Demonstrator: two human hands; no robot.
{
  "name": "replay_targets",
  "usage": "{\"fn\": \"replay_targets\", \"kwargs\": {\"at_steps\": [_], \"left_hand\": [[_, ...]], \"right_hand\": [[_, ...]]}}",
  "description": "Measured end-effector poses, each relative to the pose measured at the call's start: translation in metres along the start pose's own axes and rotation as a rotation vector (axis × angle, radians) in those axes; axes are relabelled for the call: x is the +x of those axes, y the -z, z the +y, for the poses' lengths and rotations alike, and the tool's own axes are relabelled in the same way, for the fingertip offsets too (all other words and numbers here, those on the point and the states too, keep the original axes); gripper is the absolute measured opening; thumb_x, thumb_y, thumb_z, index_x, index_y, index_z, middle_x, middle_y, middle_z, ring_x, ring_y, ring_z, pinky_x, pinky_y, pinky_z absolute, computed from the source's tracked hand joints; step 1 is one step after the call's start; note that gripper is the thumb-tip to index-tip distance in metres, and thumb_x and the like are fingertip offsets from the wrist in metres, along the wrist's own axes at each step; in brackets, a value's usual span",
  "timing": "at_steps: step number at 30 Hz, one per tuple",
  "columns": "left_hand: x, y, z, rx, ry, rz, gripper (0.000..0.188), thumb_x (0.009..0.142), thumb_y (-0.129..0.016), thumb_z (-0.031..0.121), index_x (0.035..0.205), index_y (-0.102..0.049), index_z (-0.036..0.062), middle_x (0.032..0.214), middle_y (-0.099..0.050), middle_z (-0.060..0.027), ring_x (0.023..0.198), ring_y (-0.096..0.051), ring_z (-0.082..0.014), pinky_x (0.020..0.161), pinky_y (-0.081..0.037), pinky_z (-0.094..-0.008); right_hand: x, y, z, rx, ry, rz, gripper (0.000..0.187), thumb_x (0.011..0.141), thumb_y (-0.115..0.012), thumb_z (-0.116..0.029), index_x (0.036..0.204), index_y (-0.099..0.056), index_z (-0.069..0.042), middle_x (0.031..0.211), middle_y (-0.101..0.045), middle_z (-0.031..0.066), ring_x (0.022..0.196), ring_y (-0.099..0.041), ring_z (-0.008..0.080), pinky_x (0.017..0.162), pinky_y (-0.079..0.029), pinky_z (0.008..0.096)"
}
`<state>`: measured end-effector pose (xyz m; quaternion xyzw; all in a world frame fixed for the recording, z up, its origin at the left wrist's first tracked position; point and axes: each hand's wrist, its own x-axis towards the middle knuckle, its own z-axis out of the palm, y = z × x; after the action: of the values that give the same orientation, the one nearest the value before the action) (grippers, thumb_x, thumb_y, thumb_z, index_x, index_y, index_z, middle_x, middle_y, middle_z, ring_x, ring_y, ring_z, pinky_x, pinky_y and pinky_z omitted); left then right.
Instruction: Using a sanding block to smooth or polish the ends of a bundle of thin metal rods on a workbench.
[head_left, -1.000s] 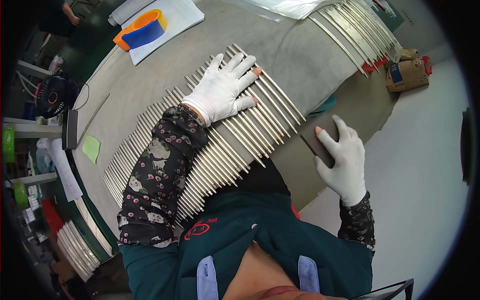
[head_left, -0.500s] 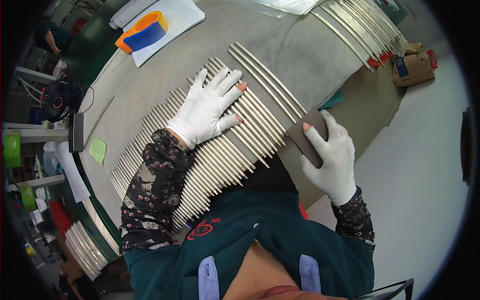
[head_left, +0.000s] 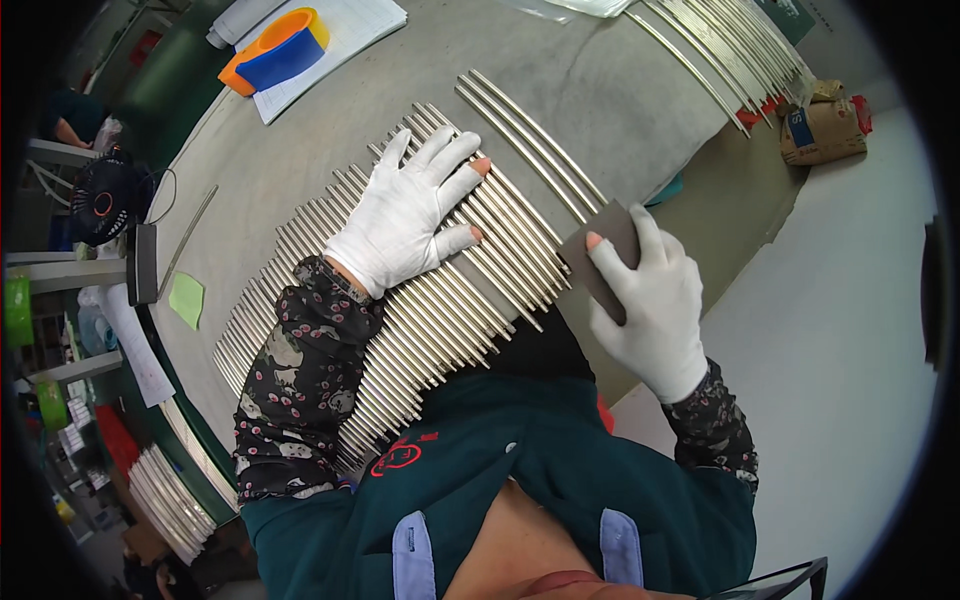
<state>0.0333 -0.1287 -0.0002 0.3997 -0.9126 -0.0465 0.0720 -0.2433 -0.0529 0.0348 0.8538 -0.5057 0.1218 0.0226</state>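
The row of metal rods (head_left: 440,315) lies side by side on the grey-covered bench (head_left: 615,90), nearest my body at the centre-left, its near ends stepped rather than level. My left hand (head_left: 410,210) is flat on the far part of the row, palm down, fingers slightly spread and gripping nothing. In my judgement, this hand should bear down evenly, so that the rods stay parallel and none rolls or rides over its neighbour. My right hand (head_left: 650,310) is closed around a flat grey block (head_left: 610,255) at the row's right side, beside the near ends; I cannot tell whether block and rods touch. I would advise holding the block's face square to the rod ends and applying light, steady pressure, with the bare fingertip clear of the metal. A few separate rods (head_left: 540,140) lie to the right of the row. My left forearm crosses the row from the near left; my right forearm reaches in from the near right, bent at the elbow.
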Motion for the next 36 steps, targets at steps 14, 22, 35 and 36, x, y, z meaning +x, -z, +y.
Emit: {"fn": "replay_targets", "kwargs": {"at_steps": [14, 22, 35, 36], "left_hand": [[0.003, -0.002, -0.004, 0.046, -0.005, -0.033, 0.074, 0.093, -0.038, 0.063, 0.145, -0.038, 0.0104, 0.154, -0.03, -0.0165, 0.142, -0.025, -0.0402, 0.116, -0.016, -0.0568], [-0.008, -0.003, -0.003, 0.011, -0.009, -0.015, 0.075, 0.092, -0.037, 0.065, 0.145, -0.038, 0.0109, 0.154, -0.03, -0.018, 0.142, -0.026, -0.041, 0.115, -0.016, -0.0584], [-0.011, 0.0, -0.004, -0.016, -0.015, -0.003, 0.077, 0.091, -0.04, 0.065, 0.144, -0.039, 0.0092, 0.151, -0.033, -0.0179, 0.14, -0.028, -0.0416, 0.114, -0.018, -0.0594], [-0.009, 0.0, -0.006, -0.014, -0.015, -0.022, 0.077, 0.091, -0.039, 0.065, 0.144, -0.039, 0.0092, 0.152, -0.033, -0.0182, 0.14, -0.029, -0.0415, 0.114, -0.018, -0.0591]], "right_hand": [[-0.031, 0.012, 0.007, 0.071, -0.11, 0.062, 0.059, 0.06, -0.076, -0.014, 0.118, -0.062, -0.017, 0.134, -0.047, 0.022, 0.11, -0.053, 0.0363, 0.084, -0.045, 0.043], [-0.002, -0.005, -0.008, 0.097, -0.051, 0.034, 0.057, 0.062, -0.075, -0.018, 0.118, -0.061, -0.015, 0.131, -0.048, 0.0232, 0.106, -0.055, 0.0352, 0.08, -0.048, 0.0423], [-0.038, 0.018, 0.006, 0.078, -0.144, -0.024, 0.057, 0.062, -0.073, -0.011, 0.117, -0.062, -0.014, 0.134, -0.047, 0.0239, 0.109, -0.054, 0.0374, 0.086, -0.045, 0.0443], [-0.04, 0.017, 0.006, 0.068, -0.166, 0.014, 0.058, 0.061, -0.073, -0.011, 0.118, -0.062, -0.014, 0.134, -0.047, 0.0231, 0.11, -0.053, 0.0371, 0.087, -0.045, 0.0437]]}}
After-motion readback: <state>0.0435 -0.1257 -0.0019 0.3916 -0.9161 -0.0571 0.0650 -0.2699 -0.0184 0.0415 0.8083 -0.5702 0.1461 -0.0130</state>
